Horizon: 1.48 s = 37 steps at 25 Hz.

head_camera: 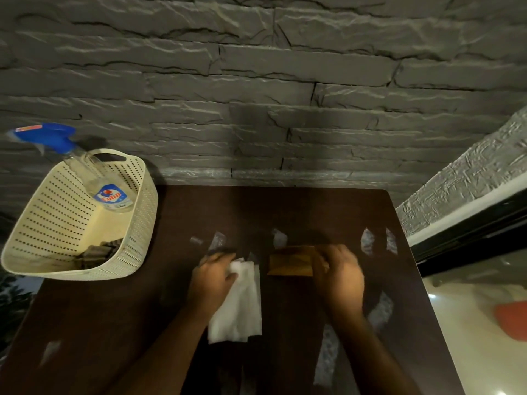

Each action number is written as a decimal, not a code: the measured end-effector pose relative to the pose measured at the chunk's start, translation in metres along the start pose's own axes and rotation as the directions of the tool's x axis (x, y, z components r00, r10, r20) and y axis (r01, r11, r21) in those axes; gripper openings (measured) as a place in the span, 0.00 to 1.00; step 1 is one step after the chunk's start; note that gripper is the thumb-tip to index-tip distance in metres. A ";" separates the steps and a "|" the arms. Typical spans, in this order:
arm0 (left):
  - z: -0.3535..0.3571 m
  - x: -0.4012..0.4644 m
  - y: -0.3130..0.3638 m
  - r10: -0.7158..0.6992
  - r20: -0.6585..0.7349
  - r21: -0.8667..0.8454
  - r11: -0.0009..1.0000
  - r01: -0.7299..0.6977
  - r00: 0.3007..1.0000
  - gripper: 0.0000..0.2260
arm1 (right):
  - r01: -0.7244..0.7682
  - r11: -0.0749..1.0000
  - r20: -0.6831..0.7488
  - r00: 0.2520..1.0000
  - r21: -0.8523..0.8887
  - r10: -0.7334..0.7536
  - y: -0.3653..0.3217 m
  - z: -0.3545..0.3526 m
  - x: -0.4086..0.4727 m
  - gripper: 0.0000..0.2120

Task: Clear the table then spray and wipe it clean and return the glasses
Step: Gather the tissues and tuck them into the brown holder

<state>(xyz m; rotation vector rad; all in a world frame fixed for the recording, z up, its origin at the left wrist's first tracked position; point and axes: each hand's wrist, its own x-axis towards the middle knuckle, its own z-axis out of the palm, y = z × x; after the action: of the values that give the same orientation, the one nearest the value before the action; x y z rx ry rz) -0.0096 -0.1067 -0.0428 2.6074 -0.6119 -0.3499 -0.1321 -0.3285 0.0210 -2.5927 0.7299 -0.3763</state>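
On the dark brown table (pixel 114 323), my left hand (pixel 212 273) grips the top of a white paper towel (pixel 238 306) that lies flat toward me. Just to its right, my right hand (pixel 338 276) holds the right end of a flat tan-brown object (pixel 289 263) resting on the tabletop; I cannot tell what it is. A cream perforated basket (pixel 42 246) stands at the table's left edge. Inside it leans a clear spray bottle (pixel 94 178) with a blue trigger head, above some dark brown pieces (pixel 98 253) at the bottom. No glasses are in view.
A grey stone wall (pixel 256 95) rises right behind the table's far edge. Pale reflections (pixel 370 243) streak the tabletop. To the right, past the table edge, is a black frame (pixel 467 240) and a light floor with an orange object (pixel 512 317).
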 end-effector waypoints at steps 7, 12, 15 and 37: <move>-0.007 -0.010 -0.011 -0.146 0.246 0.328 0.943 0.060 0.958 0.34 | -0.329 0.943 0.628 0.725 -0.046 0.283 -0.061 0.075 -0.084 0.23; -0.009 -0.009 -0.012 -0.300 0.361 0.268 0.940 0.210 0.883 0.31 | -0.401 0.914 0.568 0.740 -0.056 0.359 -0.069 0.088 -0.091 0.28; -0.016 -0.009 -0.018 -0.287 0.493 0.136 0.958 0.253 0.822 0.32 | -0.351 0.933 0.568 0.753 -0.079 0.332 -0.069 0.090 -0.091 0.25; -0.092 -0.057 0.021 0.157 0.450 -0.587 0.794 0.159 0.879 0.15 | -0.162 0.973 0.703 0.712 0.165 0.000 -0.087 -0.023 -0.053 0.13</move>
<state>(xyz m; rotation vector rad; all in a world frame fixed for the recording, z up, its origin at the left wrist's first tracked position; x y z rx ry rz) -0.0363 -0.0637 0.0553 1.8817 -0.5315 -1.0352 -0.1466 -0.2401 0.0739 -2.2119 0.4778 0.5274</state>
